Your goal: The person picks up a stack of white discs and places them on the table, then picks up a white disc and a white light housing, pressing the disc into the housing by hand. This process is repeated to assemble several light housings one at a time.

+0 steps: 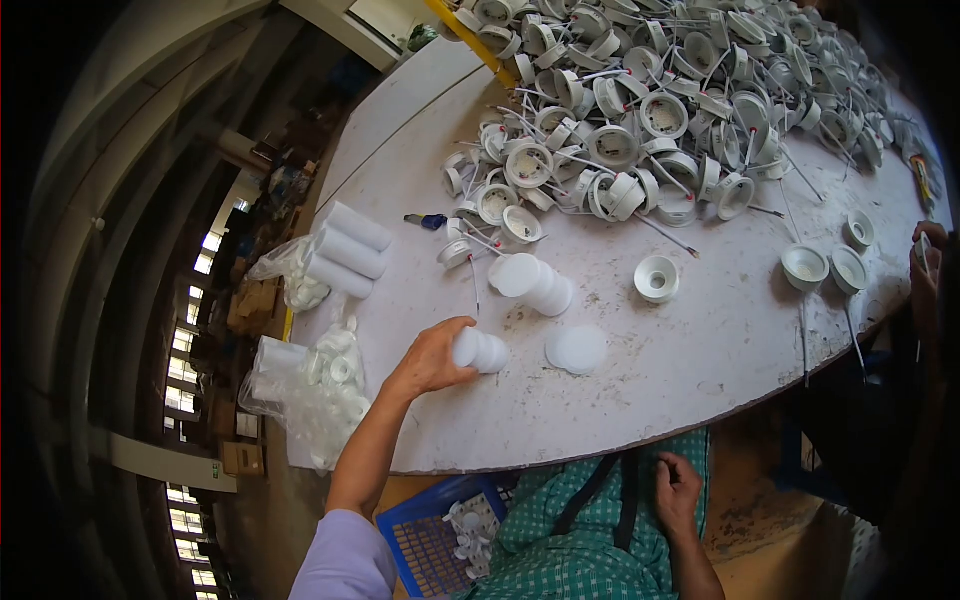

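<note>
My left hand (pixel 432 360) is closed around the side of a short stack of white round discs (pixel 484 352) on the table. Just beyond it stands a taller stack of white discs (pixel 535 284), with a flat white disc on top. To the right lie a few overlapping thin white discs (pixel 577 350). A white ring-shaped lamp housing (pixel 656 279) sits apart, farther right. Down at my lap, my right hand (pixel 680 492) rests against the green checked apron (pixel 570 530) with its fingers curled in, and I see nothing in it.
A large heap of white lamp housings with wires (pixel 660 115) covers the far side. Left are white cylinders (pixel 348 250) and plastic bags of white parts (pixel 335 375). A blue-handled tool (pixel 426 220) lies near the heap. Below is a blue crate (pixel 430 545). Another person's hand (pixel 928 262) is at right.
</note>
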Tool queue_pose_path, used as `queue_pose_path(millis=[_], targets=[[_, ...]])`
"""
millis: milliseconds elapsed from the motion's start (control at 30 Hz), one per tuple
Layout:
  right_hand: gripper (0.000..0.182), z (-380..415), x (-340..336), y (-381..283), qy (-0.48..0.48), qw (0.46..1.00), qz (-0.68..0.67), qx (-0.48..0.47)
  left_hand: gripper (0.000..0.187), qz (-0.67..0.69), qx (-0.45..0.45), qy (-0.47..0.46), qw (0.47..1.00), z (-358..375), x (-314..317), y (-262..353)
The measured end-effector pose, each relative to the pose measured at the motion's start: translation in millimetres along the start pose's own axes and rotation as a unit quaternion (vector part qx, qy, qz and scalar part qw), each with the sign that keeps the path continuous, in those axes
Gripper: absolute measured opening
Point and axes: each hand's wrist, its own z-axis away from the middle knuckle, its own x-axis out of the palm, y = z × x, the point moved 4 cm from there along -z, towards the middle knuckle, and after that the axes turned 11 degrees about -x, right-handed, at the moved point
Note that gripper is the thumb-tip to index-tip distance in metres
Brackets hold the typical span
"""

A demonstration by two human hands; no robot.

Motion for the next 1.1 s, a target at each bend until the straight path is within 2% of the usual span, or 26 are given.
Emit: queue_pose_path(millis=[33, 167, 267, 467, 633, 933, 1100], targets=[[0.012, 0.2, 0.1, 0.0, 0.001, 1.000, 0.001, 0.001, 0.070, -0.006, -0.024, -0.009, 1.000, -0.3, -0.4, 0.8], [0.012, 2.6, -1.0, 3.1, 0.004, 1.000, -0.003, 0.000, 0.068, 0.010, -0.020, -0.006, 1.000, 0.9, -1.7, -1.4], [0.012, -0.4, -1.5, 3.3, -0.003, 1.000, -0.003, 0.008, 0.069, 0.013, -0.038, -0.019, 0.999, -0.1, -3.3, -1.9], [0.012, -0.5, -1.8, 0.2, -0.002, 1.000, 0.001, -0.001, 0.073, 0.024, 0.008, 0.019, 0.999, -0.7, -3.1, -1.1], [0.012, 1.1, -2.1, 1.1, 0.001, 1.000, 0.002, -0.001, 0.075, 0.012, -0.047, -0.040, 0.998, -1.7, -2.8, 0.2], [0.013, 4.1, -0.8, 0.6, -0.011, 1.000, -0.002, 0.016, 0.084, 0.061, -0.022, -0.037, 0.997, 5.4, -4.5, -12.0], [0.013, 2.6, -0.9, -0.5, -0.021, 1.000, 0.010, 0.000, 0.092, 0.073, -0.015, 0.020, 0.997, 9.7, -6.3, -21.3]])
